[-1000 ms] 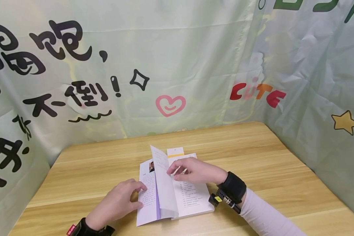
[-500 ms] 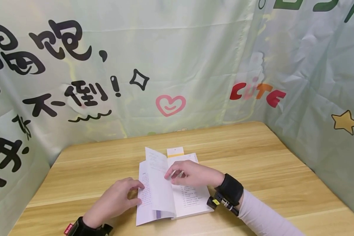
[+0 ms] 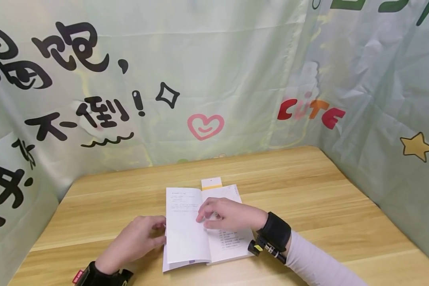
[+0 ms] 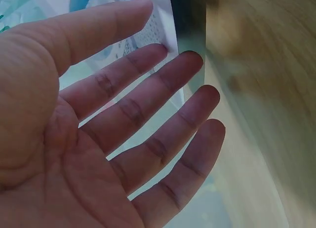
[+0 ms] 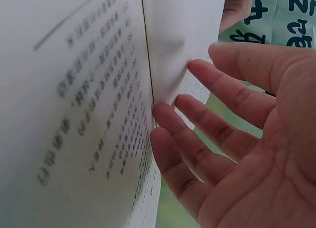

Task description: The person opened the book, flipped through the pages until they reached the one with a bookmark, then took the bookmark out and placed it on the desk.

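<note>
An open book lies on the wooden table, its left page mostly blank with a few printed lines at the top. My right hand is over the middle of the book, fingertips touching the left page near the fold. In the right wrist view, the fingers are loosely bent and grip nothing; the printed right page is beside them. At the book's left edge, my left hand has its fingertips against or just behind the page edge. In the left wrist view, those fingers are extended and apart.
A white card with a yellow stripe sticks out beyond the book's top edge. The wooden table stretches around the book. Printed cloth hangs behind the table and along its sides. Both wrists wear black bands.
The raised page has swung left and now lies down over the left side, covering the text there. My right hand has shifted slightly left and down with it; the left hand has drawn back a little.
</note>
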The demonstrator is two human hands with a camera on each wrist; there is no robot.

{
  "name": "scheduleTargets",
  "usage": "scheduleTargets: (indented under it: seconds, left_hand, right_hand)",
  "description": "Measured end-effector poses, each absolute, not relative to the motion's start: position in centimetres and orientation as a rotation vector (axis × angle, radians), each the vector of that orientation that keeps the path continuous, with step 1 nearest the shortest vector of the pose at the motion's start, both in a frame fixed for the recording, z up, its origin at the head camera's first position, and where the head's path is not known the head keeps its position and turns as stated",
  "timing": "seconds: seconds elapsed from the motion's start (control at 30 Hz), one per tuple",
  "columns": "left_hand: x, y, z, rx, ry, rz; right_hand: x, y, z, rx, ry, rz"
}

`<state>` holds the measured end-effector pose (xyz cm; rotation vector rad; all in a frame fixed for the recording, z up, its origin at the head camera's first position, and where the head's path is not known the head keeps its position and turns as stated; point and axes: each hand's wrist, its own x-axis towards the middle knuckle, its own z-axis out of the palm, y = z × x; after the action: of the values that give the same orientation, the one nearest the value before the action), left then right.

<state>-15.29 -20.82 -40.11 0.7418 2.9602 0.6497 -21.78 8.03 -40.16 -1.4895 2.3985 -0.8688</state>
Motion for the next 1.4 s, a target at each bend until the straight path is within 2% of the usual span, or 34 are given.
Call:
scheduleTargets:
  seconds: [0.43,0.97,1.4]
  left_hand:
    - [-15.52,-20.74,-39.65,0.554,2.921,0.739]
    - [-15.49,-20.95,-39.57,0.500,2.902,0.770]
    - [-15.38,-21.31,-39.33,0.499,2.956,0.706]
  right_hand:
    - [-21.35,7.82,-40.43,-1.470,2.434,-0.806]
    - [-20.93,7.43,-40.44,-1.456,2.499,-0.703]
    - [-20.95,7.45,-40.91,-1.545,2.533,-0.626]
